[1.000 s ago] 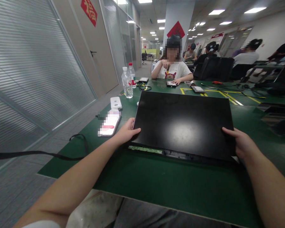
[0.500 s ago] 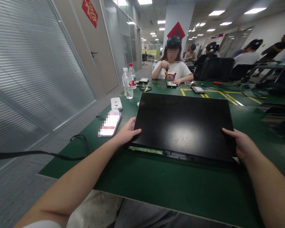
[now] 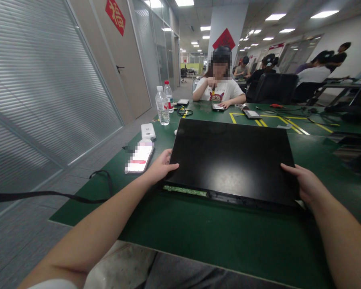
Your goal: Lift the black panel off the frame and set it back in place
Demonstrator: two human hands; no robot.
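A large black display panel (image 3: 231,158) lies on the green table mat (image 3: 198,237) in front of me, with a thin green circuit strip (image 3: 185,190) showing along its near edge. My left hand (image 3: 159,168) grips the panel's near left corner, thumb on top. My right hand (image 3: 303,184) grips the near right corner, thumb on the panel's face and fingers hidden under the edge.
A phone (image 3: 139,158) and a white box (image 3: 147,131) lie left of the panel, with two water bottles (image 3: 163,106) behind. A black strap (image 3: 78,196) hangs off the left table edge. A person (image 3: 218,86) sits across the table among small devices and cables.
The panel's far edge has dropped slightly, so it lies flatter. Both hands keep their hold on the near corners.
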